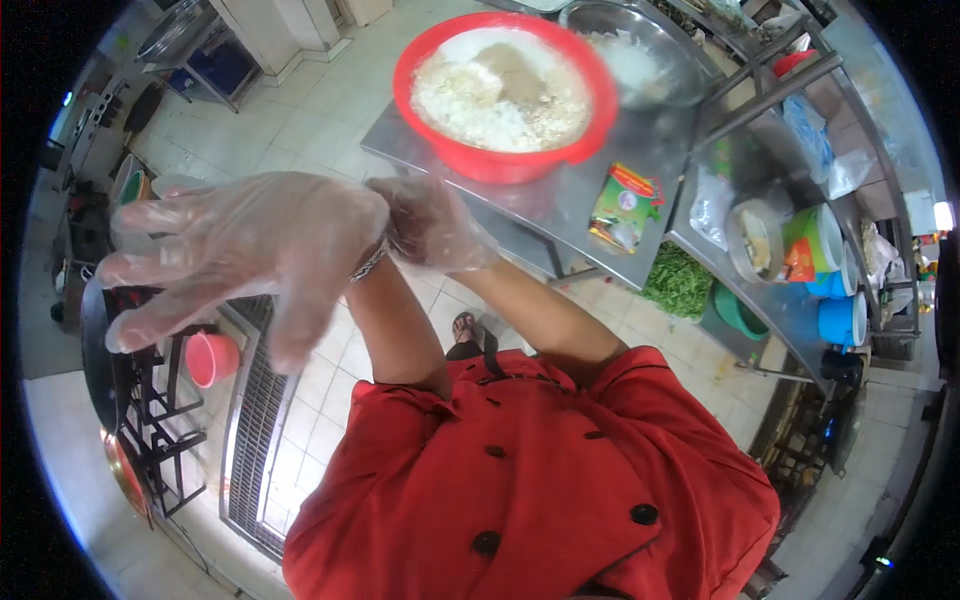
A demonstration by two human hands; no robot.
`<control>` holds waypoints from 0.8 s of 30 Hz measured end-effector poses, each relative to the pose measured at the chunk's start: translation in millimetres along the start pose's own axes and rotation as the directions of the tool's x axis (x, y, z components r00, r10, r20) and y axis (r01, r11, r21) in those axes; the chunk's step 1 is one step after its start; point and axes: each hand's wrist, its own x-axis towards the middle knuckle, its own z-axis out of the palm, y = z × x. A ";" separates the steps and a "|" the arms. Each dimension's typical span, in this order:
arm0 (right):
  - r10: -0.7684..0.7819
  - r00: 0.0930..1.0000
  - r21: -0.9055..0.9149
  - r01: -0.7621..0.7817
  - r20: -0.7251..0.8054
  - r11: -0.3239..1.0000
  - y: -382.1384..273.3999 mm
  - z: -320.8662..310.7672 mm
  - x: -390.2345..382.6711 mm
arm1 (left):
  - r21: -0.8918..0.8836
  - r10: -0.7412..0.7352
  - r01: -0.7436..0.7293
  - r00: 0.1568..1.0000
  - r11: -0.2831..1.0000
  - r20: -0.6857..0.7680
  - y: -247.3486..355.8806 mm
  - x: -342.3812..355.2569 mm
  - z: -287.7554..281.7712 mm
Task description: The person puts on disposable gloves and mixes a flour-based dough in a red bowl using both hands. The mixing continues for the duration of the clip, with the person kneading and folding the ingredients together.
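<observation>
My left hand (240,255) wears a clear plastic glove, its fingers spread wide toward the left. My right hand (425,220), also gloved, is closed at the left wrist, where it seems to grip the glove's cuff beside a chain bracelet (368,262). Beyond both hands a red plastic tub (500,165) stands on a steel table (400,140), holding white and beige powders (470,100). A green and red packet (628,205) lies near the table's edge, to the right of my right hand.
A steel bowl (650,70) sits behind the tub. Steel shelving (810,80) and tubs (840,320) line the right side, greens (675,280) lower down. At left are a pink bucket (212,358), black stands (160,400) and a floor grate (247,410).
</observation>
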 end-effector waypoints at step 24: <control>0.555 0.688 -0.377 -0.723 -0.469 0.579 181.1 -213.2 -7.1 | 0.716 -0.707 -0.110 -0.316 0.690 0.633 -418.5 -185.5 11.1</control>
